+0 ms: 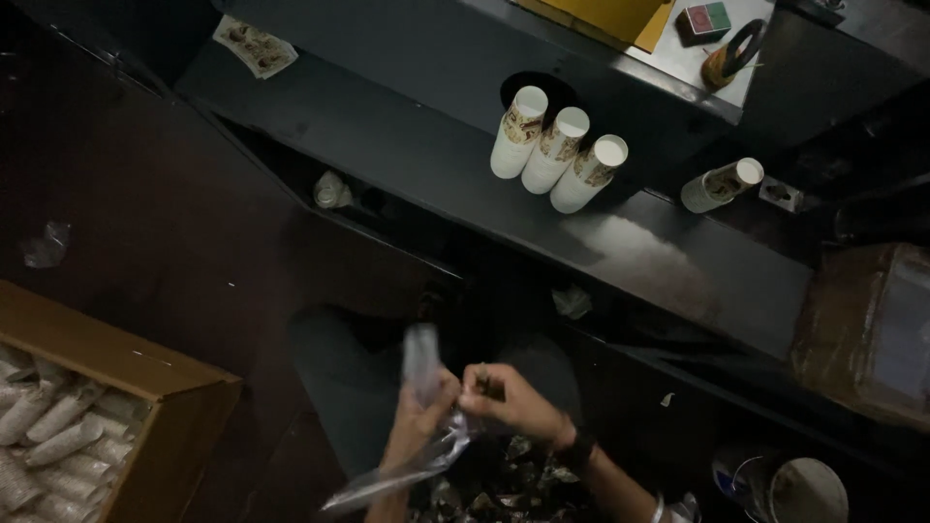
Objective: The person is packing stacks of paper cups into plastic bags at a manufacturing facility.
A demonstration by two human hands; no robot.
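My left hand (418, 415) grips a clear plastic bag (426, 426) that sticks up above the fingers and trails down to the lower left. Touching the bag's edge from the right, my right hand (511, 399) is closed with a small dark object pinched in its fingertips; I cannot tell what it is. A dark watch sits on the right wrist (575, 451). Below the hands lies a pile of small crumpled pieces (504, 484).
Three stacks of white paper cups (558, 147) stand on a dark counter (407, 145), a fourth stack (722, 184) to the right. A cardboard box (145, 378) of wrapped cup stacks is at lower left, a brown carton (867, 324) at right, a round container (804, 489) at lower right.
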